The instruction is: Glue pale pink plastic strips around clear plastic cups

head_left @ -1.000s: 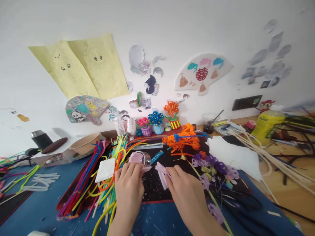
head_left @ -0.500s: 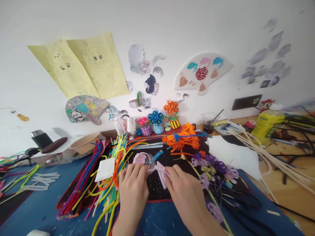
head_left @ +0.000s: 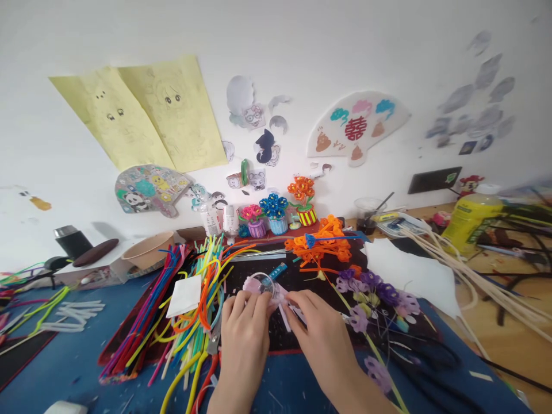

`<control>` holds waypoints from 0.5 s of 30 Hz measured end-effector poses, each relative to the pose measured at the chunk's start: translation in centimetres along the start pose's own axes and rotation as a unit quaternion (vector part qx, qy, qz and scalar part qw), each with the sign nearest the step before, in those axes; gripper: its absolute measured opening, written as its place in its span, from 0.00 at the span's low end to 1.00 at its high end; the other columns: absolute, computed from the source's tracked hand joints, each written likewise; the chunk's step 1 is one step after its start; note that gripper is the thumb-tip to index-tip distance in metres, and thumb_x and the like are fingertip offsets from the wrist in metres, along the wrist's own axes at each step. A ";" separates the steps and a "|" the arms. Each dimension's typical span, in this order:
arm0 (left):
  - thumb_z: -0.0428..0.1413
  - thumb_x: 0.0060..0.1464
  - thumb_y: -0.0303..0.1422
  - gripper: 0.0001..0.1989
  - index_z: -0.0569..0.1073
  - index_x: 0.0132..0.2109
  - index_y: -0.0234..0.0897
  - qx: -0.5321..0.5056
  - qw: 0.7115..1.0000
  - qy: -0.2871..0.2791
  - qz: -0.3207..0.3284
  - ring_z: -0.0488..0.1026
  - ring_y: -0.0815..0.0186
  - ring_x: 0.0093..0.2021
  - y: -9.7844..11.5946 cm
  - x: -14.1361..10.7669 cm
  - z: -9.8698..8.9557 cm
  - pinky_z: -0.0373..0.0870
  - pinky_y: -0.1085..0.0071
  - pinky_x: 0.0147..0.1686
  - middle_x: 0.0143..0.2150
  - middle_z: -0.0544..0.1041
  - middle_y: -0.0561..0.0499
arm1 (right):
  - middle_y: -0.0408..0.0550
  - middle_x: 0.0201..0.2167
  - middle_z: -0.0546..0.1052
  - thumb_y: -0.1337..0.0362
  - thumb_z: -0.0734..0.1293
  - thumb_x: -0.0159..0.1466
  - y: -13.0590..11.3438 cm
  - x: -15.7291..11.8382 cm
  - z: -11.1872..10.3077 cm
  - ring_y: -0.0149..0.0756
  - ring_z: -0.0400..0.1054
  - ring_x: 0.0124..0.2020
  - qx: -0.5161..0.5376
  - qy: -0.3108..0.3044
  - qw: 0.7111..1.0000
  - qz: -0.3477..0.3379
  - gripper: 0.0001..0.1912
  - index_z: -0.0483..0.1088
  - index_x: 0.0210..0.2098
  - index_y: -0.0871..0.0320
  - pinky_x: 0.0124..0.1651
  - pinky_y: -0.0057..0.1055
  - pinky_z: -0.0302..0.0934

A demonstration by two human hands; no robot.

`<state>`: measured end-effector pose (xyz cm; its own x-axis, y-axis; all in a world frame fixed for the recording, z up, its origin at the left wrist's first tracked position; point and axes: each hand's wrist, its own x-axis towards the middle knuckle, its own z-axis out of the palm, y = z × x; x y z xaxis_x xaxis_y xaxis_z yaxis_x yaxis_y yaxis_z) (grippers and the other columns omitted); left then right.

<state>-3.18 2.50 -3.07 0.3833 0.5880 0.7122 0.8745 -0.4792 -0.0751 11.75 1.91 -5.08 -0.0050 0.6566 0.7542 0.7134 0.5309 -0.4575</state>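
Note:
My left hand (head_left: 246, 322) is closed around a small clear plastic cup (head_left: 264, 282), with pale lilac pipe cleaner along its rim and side. My right hand (head_left: 321, 328) pinches pale lilac pipe cleaner strands (head_left: 282, 305) close beside the cup, and their short ends hang below the fingers. Both hands are over the dark mat (head_left: 276, 344), nearly touching. Just behind the cup lies a blue tool handle (head_left: 276, 271). To the left of my left hand, the metal part of a pair of scissors (head_left: 214, 340) shows.
Bundles of coloured pipe cleaners (head_left: 146, 310) lie on the left, with a white paper pad (head_left: 184, 296) on top. Orange pipe cleaner flowers (head_left: 328, 241) and purple flowers (head_left: 386, 290) lie to the right. Small flower pots (head_left: 276, 223) stand by the wall. A yellow bottle (head_left: 470, 221) stands far right.
Both hands have shifted slightly to the right with the cup, and have come closer together. The lilac strands are now drawn nearer the cup. The scissors have come into sight beside my left hand.

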 end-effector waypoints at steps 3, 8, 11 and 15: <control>0.53 0.62 0.24 0.04 0.70 0.42 0.35 -0.003 1.000 -0.003 -0.011 0.70 0.62 0.36 0.4 0.1 0.1 0.62 0.66 0.40 0.34 0.77 0.50 | 0.47 0.31 0.79 0.64 0.59 0.71 0.2 -0.3 0.5 0.37 0.76 0.30 0.073 -0.012 0.997 0.035 0.09 0.70 0.39 0.56 0.32 0.29 0.68; 0.49 0.64 0.23 0.04 0.68 0.43 0.35 0.019 1.000 0.019 0.012 0.71 0.63 0.34 0.9 0.4 0.3 0.61 0.68 0.36 0.33 0.77 0.50 | 0.46 0.31 0.80 0.66 0.63 0.68 0.5 -0.3 0.8 0.35 0.77 0.31 0.154 -0.013 0.984 0.086 0.05 0.71 0.37 0.56 0.33 0.26 0.69; 0.47 0.65 0.23 0.06 0.67 0.42 0.34 0.030 0.998 0.044 0.026 0.70 0.63 0.31 1.3 0.6 0.1 0.61 0.68 0.36 0.31 0.77 0.51 | 0.46 0.32 0.80 0.67 0.65 0.67 0.5 -0.2 0.7 0.35 0.77 0.30 0.171 -0.017 0.980 0.101 0.04 0.72 0.36 0.57 0.32 0.25 0.69; 0.46 0.65 0.21 0.08 0.68 0.42 0.34 0.030 0.998 0.039 0.045 0.71 0.63 0.32 1.6 0.5 -0.1 0.61 0.68 0.35 0.35 0.78 0.49 | 0.46 0.32 0.81 0.68 0.65 0.66 0.4 -0.1 0.6 0.34 0.77 0.30 0.181 -0.011 0.977 0.109 0.05 0.73 0.35 0.56 0.32 0.23 0.69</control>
<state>-1.58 1.96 -2.77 0.4391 0.4905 0.7527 0.8544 -0.4869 -0.1812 11.59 2.41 -5.63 0.1023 0.7845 0.6117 0.4038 0.5292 -0.7462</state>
